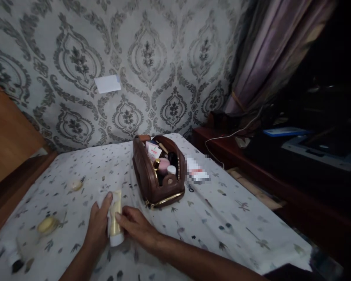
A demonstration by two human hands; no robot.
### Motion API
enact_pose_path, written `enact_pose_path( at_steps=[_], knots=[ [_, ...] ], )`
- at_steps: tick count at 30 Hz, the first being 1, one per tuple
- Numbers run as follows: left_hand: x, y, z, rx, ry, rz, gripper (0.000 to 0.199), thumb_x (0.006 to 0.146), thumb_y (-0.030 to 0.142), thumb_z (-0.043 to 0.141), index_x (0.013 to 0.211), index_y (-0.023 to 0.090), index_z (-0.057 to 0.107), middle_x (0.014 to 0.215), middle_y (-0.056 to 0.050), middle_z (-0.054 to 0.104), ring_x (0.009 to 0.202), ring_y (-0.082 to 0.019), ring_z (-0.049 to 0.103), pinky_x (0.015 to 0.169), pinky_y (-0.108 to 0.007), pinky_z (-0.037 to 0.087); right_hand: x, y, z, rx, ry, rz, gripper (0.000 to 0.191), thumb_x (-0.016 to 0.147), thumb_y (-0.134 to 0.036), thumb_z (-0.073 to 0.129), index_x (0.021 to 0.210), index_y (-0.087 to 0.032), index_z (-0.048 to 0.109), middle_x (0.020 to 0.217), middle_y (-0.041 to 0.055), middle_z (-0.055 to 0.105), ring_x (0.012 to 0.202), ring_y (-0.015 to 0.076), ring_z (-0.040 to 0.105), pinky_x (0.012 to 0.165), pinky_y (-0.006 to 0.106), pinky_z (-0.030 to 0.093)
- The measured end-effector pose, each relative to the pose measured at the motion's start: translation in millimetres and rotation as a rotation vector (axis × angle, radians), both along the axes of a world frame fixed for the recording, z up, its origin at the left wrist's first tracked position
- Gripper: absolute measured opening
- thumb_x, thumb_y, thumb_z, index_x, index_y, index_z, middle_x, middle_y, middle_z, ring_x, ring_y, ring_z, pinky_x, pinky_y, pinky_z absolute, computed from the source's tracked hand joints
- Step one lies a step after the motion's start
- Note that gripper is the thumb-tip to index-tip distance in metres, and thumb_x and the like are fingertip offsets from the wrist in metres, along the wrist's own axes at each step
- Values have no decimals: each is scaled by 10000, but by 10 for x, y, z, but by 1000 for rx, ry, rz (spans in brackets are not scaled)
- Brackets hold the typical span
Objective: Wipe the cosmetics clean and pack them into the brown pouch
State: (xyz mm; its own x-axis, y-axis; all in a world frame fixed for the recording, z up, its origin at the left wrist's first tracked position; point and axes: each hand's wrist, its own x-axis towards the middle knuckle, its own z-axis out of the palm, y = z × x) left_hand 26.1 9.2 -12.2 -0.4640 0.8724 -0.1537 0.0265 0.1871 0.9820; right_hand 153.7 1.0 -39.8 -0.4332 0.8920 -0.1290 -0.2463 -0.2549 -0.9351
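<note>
A pale yellow squeeze tube [115, 225] with a white cap points cap-down toward me, low in the middle of the view. My left hand [98, 219] is closed around its left side, thumb up near the tube's flat end. Something thin and whitish shows between that hand and the tube, too blurred to name. From the right, my right hand [138, 227] grips the tube with its thumb on the front, fingers partly hidden. Beyond the hands stands a brown toiletry bag [143, 171], unzipped, holding a pink item [163, 166], a white-capped bottle [171, 170] and other small items.
On the patterned sheet [210, 234] at left lie a yellow round item [47, 225], a cream round item [76, 185] and a white bottle with a dark end [14, 259]. A blurred-out packet [197, 170] lies right of the bag. A cable [236, 134] crosses dark furniture.
</note>
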Motion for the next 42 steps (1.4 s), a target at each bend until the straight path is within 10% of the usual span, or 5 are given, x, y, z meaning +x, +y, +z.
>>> enact_pose_path(
  at_steps=[8, 15, 23, 29, 42],
  knots=[
    [11, 16, 25, 3, -191, 3, 655, 703, 666, 715, 1088, 141, 647, 894, -62, 716, 796, -208, 675, 715, -299, 519, 10, -45, 127, -33, 171, 65, 543, 765, -643, 698, 1074, -196, 682, 1002, 52, 689, 808, 191, 632, 628, 279, 502],
    [85, -43, 38, 82, -352, -281, 640, 607, 571, 815, 1060, 135, 692, 876, -78, 757, 801, -236, 700, 731, -313, 534, 29, 89, 53, -3, 158, -124, 463, 756, -572, 746, 1017, -190, 728, 902, 29, 715, 714, 136, 570, 598, 223, 412],
    [20, -52, -9, 247, -164, -506, 563, 800, 423, 723, 1290, 182, 589, 1333, -99, 646, 1245, -262, 584, 1059, -344, 443, 8, 126, 63, -36, 289, -212, 475, 687, -495, 827, 1064, -232, 705, 913, 32, 741, 900, 228, 651, 769, 323, 505],
    [-1, -62, 118, 334, 154, -481, 320, 880, 359, 630, 1141, 181, 678, 1211, -99, 696, 1174, -253, 612, 1049, -351, 424, 13, 121, 128, -71, 299, -209, 496, 691, -580, 800, 1028, -225, 719, 1010, 52, 737, 942, 228, 649, 782, 338, 518],
    [-98, -7, 151, 212, 28, -436, 363, 751, 413, 751, 1017, 166, 727, 911, -56, 736, 972, -260, 654, 928, -312, 475, 56, 140, 92, -103, 242, -254, 577, 661, -663, 777, 974, -187, 681, 743, -14, 620, 635, 125, 540, 531, 227, 395]
  ],
)
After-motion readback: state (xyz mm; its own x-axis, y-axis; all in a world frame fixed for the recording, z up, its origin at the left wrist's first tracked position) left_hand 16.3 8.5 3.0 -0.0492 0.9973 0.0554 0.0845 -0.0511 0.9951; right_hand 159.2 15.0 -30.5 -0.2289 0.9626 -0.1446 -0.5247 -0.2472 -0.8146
